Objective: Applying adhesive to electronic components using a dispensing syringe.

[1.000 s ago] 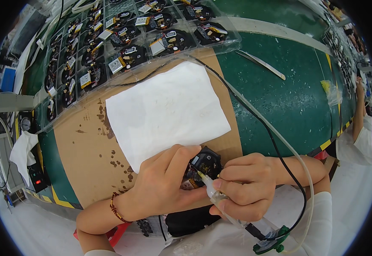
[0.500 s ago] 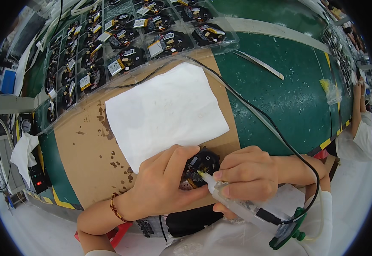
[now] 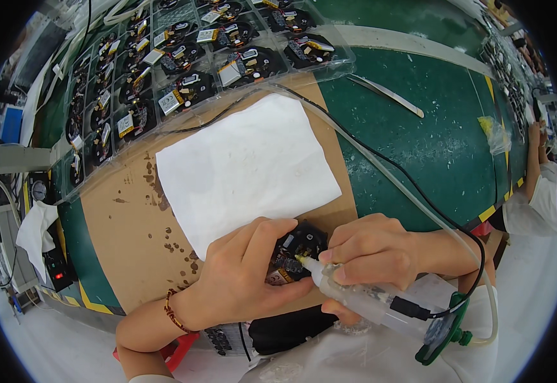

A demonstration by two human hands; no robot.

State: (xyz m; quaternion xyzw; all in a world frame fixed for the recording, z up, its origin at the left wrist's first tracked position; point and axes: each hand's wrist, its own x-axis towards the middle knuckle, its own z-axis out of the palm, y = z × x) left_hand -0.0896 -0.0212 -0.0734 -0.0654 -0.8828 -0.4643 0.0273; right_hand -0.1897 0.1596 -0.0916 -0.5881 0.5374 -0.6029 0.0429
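My left hand (image 3: 243, 265) grips a round black electronic module (image 3: 307, 241) by its side, thumb below and fingers above. Small components and part of a battery with yellow tape (image 3: 281, 276) show on the module's face. In my right hand (image 3: 377, 255) is a clear dispensing syringe (image 3: 361, 300), its fingers wrapped round the barrel near the front. The syringe slants, and its narrow yellowish tip is at the module's face; whether it touches I cannot tell. A green cap (image 3: 443, 329) with a tube closes the syringe's rear end.
A white cloth (image 3: 246, 172) lies on stained brown cardboard (image 3: 122, 236). Behind it, a clear compartment tray (image 3: 211, 96) holds several similar modules. Tweezers (image 3: 390, 96) rest on the green mat (image 3: 387, 153), crossed by a black cable (image 3: 380, 150). A pressure-gauge unit (image 3: 55, 265) stands left; another person's arm (image 3: 534, 159) is far right.
The syringe's rear end has swung slightly right, with its cable and tube shifting too. My right fingers have changed position a little. My left hand and the module have barely moved.
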